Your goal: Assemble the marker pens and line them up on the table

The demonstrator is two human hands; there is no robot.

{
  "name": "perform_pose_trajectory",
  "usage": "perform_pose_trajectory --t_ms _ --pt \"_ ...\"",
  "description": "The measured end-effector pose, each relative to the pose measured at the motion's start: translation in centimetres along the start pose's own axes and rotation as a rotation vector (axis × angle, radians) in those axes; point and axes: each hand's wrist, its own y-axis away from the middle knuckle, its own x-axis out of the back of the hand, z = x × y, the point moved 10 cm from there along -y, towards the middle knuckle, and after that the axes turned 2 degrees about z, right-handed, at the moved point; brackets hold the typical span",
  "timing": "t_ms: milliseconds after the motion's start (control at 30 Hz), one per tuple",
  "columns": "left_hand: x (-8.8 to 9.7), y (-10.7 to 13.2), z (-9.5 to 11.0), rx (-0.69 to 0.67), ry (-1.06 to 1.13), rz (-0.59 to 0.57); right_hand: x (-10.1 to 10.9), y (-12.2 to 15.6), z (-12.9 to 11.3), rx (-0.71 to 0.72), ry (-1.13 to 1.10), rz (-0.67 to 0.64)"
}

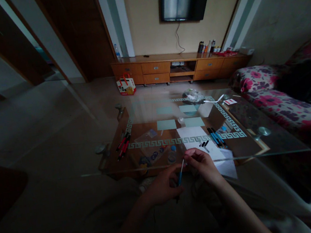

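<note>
A seated person is working at a glass-topped counter (166, 125), with both forearms reaching forward over the lap. The left hand (164, 185) is holding a blue pen (179, 177) in front of the near edge of the counter; its grip is closing around the barrel, with the pen tilting and its narrow, pale end pointing upward. The right hand (202, 163) is meeting that upper end, its grip narrowing to a pinch of thumb and fingertips; whether it is also holding a separate small part cannot be told. Beyond the right hand, white paper (189, 135) is lying on the counter and carrying several small black pieces (205, 144). Just to the right of these, blue-and-black pens (217, 137) are lying side by side, while red-and-black pens (124, 146) are forming a group toward the left. A second sheet (227, 166) is overhanging the near edge. Farther back, a clear plastic bag (193, 96) is resting near the far edge, and a red-and-white card (230, 101) is lying to its right. A patterned sofa (276, 106) is standing on the right.
</note>
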Motion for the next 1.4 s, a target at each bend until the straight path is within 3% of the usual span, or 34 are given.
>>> perform_pose_trajectory --t_ms 1033,1400 --pt "0.1 0.0 -0.1 0.019 -0.001 0.005 -0.1 0.0 0.2 -0.02 0.01 -0.001" --pt "0.4 -0.1 0.2 0.015 -0.009 0.041 -0.8 0.2 1.2 -0.077 -0.025 -0.076"
